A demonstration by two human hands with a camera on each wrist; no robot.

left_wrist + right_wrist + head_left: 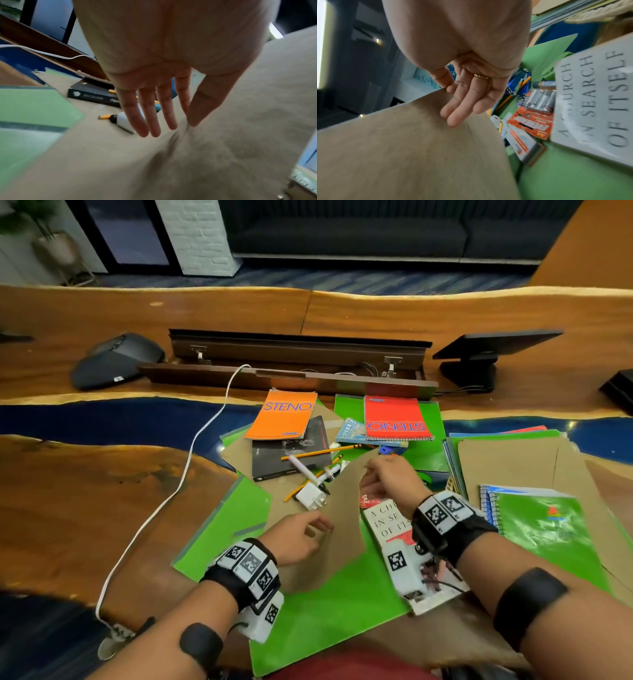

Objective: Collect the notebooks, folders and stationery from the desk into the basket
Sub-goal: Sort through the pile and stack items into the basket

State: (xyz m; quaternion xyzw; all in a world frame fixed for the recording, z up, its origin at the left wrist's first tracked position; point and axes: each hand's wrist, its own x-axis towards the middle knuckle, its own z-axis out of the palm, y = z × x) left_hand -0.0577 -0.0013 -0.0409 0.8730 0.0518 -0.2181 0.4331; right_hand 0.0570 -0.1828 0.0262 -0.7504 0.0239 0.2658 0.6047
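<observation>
both hands on 1 brown folder [337, 522], tilted up off the bench [85, 508] – right hand [387, 477] pinches its top edge, left hand [301, 537] flat-fingered against its face. no basket in view – notebooks, pencils beyond the folder uncollected; barely started.

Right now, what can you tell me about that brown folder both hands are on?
The brown folder looks like plain tan card, matte and unmarked, with a crease line near one edge. It is lifted at a tilt over the green folders, its far corner raised. The right hand pinches its upper edge between thumb and fingers; the left hand, fingers straight in the wrist view, touches its lower part.
</observation>
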